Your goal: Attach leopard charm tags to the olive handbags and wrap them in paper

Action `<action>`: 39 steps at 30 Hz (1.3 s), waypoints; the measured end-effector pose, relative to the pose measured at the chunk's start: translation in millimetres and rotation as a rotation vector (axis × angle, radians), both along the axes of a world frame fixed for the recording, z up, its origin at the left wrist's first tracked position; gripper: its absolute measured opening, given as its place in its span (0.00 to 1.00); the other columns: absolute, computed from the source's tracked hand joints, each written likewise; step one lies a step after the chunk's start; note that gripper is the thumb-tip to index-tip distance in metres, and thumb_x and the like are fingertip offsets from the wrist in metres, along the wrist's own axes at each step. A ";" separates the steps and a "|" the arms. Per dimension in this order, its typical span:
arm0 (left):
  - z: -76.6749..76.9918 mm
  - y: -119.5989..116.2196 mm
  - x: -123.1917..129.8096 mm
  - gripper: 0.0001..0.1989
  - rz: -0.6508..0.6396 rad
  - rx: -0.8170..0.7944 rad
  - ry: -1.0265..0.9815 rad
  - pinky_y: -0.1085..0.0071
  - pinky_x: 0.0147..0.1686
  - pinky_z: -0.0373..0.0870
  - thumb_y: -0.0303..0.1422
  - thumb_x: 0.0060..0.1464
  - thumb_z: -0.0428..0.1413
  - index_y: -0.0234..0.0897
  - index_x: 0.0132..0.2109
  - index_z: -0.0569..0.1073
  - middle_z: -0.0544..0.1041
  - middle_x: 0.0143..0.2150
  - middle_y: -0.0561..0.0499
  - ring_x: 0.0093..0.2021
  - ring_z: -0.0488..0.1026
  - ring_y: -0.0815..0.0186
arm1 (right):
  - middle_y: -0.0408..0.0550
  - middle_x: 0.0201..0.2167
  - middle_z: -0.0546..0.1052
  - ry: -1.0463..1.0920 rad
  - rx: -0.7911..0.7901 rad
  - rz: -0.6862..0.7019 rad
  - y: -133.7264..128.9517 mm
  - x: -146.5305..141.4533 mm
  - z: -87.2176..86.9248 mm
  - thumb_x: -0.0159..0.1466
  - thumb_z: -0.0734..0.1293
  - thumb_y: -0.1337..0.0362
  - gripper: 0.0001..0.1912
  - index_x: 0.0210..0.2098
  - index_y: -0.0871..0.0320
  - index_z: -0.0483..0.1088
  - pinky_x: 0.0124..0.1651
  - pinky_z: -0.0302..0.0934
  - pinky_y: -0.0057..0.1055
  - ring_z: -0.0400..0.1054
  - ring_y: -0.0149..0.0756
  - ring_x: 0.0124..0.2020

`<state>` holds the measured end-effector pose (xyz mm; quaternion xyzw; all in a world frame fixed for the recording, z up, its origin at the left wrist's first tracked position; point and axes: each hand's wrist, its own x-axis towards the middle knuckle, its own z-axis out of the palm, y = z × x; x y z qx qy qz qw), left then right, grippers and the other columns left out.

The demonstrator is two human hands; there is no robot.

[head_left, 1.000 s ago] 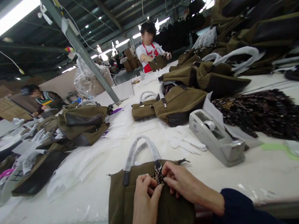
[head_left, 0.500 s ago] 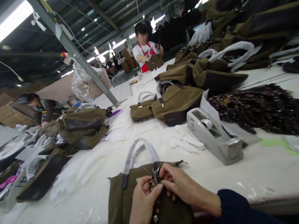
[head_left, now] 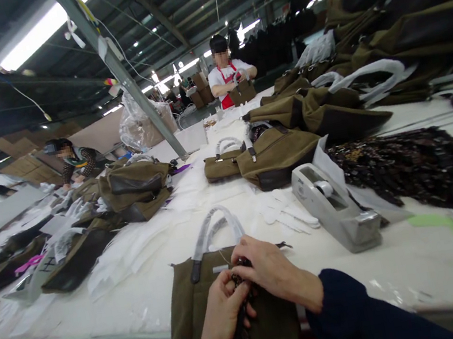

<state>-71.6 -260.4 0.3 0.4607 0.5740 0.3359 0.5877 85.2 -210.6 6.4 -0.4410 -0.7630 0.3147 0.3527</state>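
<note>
An olive-green handbag [head_left: 191, 316] with wrapped handles [head_left: 209, 234] lies at the table's front edge, partly hanging over it. On its front, a dark, leopard-patterned strap [head_left: 236, 280] is pinched between my hands just below the right handle base. My left hand [head_left: 224, 304] is closed around the lower part of this strap. Above it, my right hand [head_left: 265, 265] has its fingers closed on the strap's upper end. The fingers hide most of the strap and its fastening. Its dark lower end hangs over the bag front.
Right of the bag stands a grey tape dispenser [head_left: 333, 206], with white gloves [head_left: 289, 211] beside it. A heap of dark straps [head_left: 419, 167] lies farther right. Olive bags [head_left: 280, 151] are piled around the white table [head_left: 142, 289]. Two co-workers [head_left: 231, 72] stand beyond.
My right hand has moved up and over the strap's top, covering the ring area. The strap has bunched between my fingers. The view has shifted slightly left.
</note>
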 end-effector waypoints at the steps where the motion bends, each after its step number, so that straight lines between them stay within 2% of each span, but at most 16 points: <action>1: -0.2 0.0 -1.2 0.21 -0.007 -0.003 -0.014 0.82 0.14 0.61 0.46 0.53 0.62 0.35 0.44 0.68 0.77 0.32 0.51 0.19 0.69 0.74 | 0.42 0.34 0.71 -0.004 0.009 0.035 0.1 -3.2 1.5 0.63 0.70 0.66 0.02 0.33 0.56 0.73 0.36 0.57 0.28 0.67 0.32 0.34; 4: -0.9 0.3 -6.6 0.22 -0.033 -0.011 -0.081 0.83 0.14 0.60 0.47 0.54 0.61 0.34 0.45 0.68 0.76 0.33 0.51 0.19 0.68 0.75 | 0.42 0.33 0.71 0.057 0.035 0.109 -7.8 -4.9 3.8 0.64 0.68 0.69 0.04 0.32 0.57 0.72 0.37 0.59 0.26 0.67 0.31 0.35; 7: -1.4 0.8 -11.8 0.20 -0.057 -0.010 -0.152 0.83 0.15 0.59 0.46 0.55 0.61 0.34 0.45 0.69 0.73 0.28 0.53 0.19 0.66 0.76 | 0.44 0.36 0.73 0.058 0.094 0.176 -23.9 1.2 0.1 0.65 0.67 0.71 0.04 0.34 0.57 0.72 0.41 0.62 0.28 0.68 0.33 0.38; 11: -0.9 -0.2 -14.0 0.21 -0.068 -0.028 -0.204 0.81 0.15 0.58 0.48 0.57 0.59 0.34 0.45 0.71 0.71 0.23 0.55 0.18 0.65 0.74 | 0.48 0.42 0.75 -0.020 0.193 0.198 -42.7 3.5 -15.6 0.67 0.64 0.70 0.05 0.39 0.57 0.71 0.46 0.65 0.32 0.69 0.38 0.43; 13: -0.5 -1.8 -13.6 0.20 -0.014 -0.028 -0.204 0.80 0.15 0.59 0.48 0.58 0.57 0.35 0.46 0.72 0.70 0.23 0.55 0.19 0.65 0.73 | 0.48 0.42 0.75 -0.051 0.224 0.171 -47.4 0.2 -24.4 0.68 0.63 0.69 0.05 0.40 0.57 0.71 0.46 0.66 0.33 0.69 0.38 0.44; 16: -1.3 -3.1 -12.8 0.20 0.015 -0.016 -0.196 0.81 0.15 0.60 0.48 0.60 0.56 0.35 0.47 0.72 0.71 0.23 0.55 0.19 0.65 0.73 | 0.49 0.41 0.75 -0.105 0.309 0.120 -50.2 -6.7 -34.2 0.67 0.64 0.69 0.04 0.39 0.57 0.70 0.44 0.68 0.33 0.70 0.39 0.42; 20: -5.2 -1.0 -12.7 0.19 -0.068 -0.007 -0.225 0.83 0.14 0.57 0.45 0.60 0.56 0.31 0.47 0.71 0.71 0.22 0.55 0.16 0.63 0.76 | 0.48 0.36 0.75 -0.125 0.456 0.061 -52.9 -13.6 -41.1 0.66 0.64 0.71 0.05 0.34 0.58 0.69 0.38 0.68 0.31 0.70 0.39 0.37; 26: -14.0 -0.3 -13.4 0.20 -0.036 0.045 -0.265 0.84 0.12 0.55 0.45 0.59 0.57 0.29 0.44 0.71 0.70 0.21 0.56 0.14 0.60 0.78 | 0.48 0.36 0.75 -0.264 0.521 0.089 -58.8 -11.8 -42.3 0.61 0.68 0.74 0.06 0.36 0.57 0.70 0.34 0.68 0.33 0.70 0.41 0.35; 29: -17.4 -1.1 -13.3 0.20 -0.019 0.058 -0.281 0.84 0.12 0.55 0.46 0.59 0.58 0.30 0.44 0.70 0.70 0.21 0.56 0.14 0.61 0.78 | 0.47 0.37 0.76 -0.377 0.513 0.191 -53.2 -1.5 -23.0 0.56 0.72 0.69 0.10 0.37 0.56 0.71 0.29 0.66 0.33 0.71 0.42 0.34; 32: -19.3 -1.4 -14.3 0.22 -0.036 0.065 -0.317 0.84 0.11 0.56 0.48 0.57 0.59 0.31 0.44 0.70 0.73 0.25 0.54 0.15 0.64 0.77 | 0.45 0.38 0.76 -0.347 0.376 0.286 -27.5 7.8 20.3 0.61 0.70 0.68 0.08 0.40 0.53 0.73 0.35 0.65 0.29 0.71 0.38 0.38; 34: -21.8 -1.2 -15.9 0.23 -0.044 0.060 -0.329 0.83 0.11 0.55 0.49 0.56 0.59 0.31 0.44 0.69 0.76 0.29 0.51 0.15 0.66 0.77 | 0.45 0.39 0.76 -0.269 0.299 0.253 4.1 5.5 53.1 0.66 0.66 0.67 0.06 0.42 0.54 0.74 0.39 0.64 0.28 0.71 0.34 0.38; 36: -27.0 -0.2 -17.9 0.23 -0.032 0.041 -0.341 0.83 0.10 0.54 0.49 0.56 0.59 0.31 0.44 0.68 0.77 0.32 0.48 0.15 0.67 0.77 | 0.46 0.39 0.76 -0.208 0.305 0.219 44.9 -8.0 78.1 0.67 0.66 0.65 0.07 0.44 0.55 0.74 0.39 0.62 0.27 0.70 0.32 0.37; 39: -41.0 3.0 -20.4 0.24 -0.016 0.016 -0.386 0.82 0.13 0.55 0.49 0.54 0.61 0.32 0.45 0.69 0.78 0.33 0.47 0.18 0.69 0.76 | 0.46 0.36 0.77 -0.290 0.353 0.199 109.4 -50.8 91.7 0.67 0.66 0.65 0.05 0.40 0.58 0.74 0.38 0.59 0.27 0.69 0.31 0.34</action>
